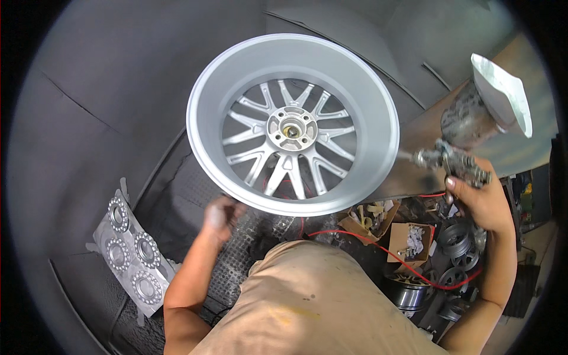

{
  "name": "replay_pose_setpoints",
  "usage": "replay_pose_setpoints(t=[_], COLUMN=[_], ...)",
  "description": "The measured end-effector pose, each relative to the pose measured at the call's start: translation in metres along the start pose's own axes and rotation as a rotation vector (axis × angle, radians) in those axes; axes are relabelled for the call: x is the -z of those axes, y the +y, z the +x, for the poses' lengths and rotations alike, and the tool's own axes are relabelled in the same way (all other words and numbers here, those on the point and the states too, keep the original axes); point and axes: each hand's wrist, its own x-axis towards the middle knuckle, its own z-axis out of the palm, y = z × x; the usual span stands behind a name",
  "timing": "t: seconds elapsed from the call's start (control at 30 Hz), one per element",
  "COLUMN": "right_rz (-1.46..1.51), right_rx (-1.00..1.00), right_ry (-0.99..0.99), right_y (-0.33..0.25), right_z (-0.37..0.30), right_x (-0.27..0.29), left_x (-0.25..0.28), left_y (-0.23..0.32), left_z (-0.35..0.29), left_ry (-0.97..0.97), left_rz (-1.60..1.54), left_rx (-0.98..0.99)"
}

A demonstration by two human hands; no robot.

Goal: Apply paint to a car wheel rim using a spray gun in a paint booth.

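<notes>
A silver-grey alloy wheel rim [204, 136] with many forked spokes is in front of me, its hollow barrel facing me. My right hand [480, 198] is wrapped round a spray gun [452, 163] to the right of the rim. The gun's nozzle faces the rim's outer side, and a faint mist shows between them. On top of the gun sits a stained paint cup [473, 115] with a pale, flared paper-like lining at its mouth. My left hand [222, 216] is just below the rim's lower left edge, its fingers smeared by motion. Whether it touches the rim I cannot tell.
Several silver ring-shaped parts [145, 287] lie on a grey board [135, 229] at lower left. Dark sheeting [118, 89] covers the walls. A red hose [408, 269] runs behind me at right, past cardboard boxes [402, 236] and several other wheels [408, 296].
</notes>
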Motion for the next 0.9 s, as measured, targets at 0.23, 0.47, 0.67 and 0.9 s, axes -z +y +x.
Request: replay_pose_setpoints(t=[0.23, 0.47, 0.67, 0.9], right_rz=[0.287, 0.239, 0.103, 0.053], right_rx=[0.087, 0.273, 0.14, -0.061], right_ry=[-0.326, -0.025, 0.048, -0.078], right_y=[-0.024, -0.036, -0.016, -0.004], right_z=[-0.006, 0.024, 0.024, -0.021], right_x=[-0.02, -0.039, -0.004, 0.001], left_x=[-0.057, -0.041, -0.002, 0.009], left_y=[-0.105, -0.135, -0.067, -0.009], left_z=[-0.036, -0.002, -0.004, 0.003], left_ry=[-0.383, -0.58, -0.229, -0.023], left_rz=[0.357, 0.462, 0.388, 0.02], left_rx=[0.261, 0.282, 0.14, -0.103])
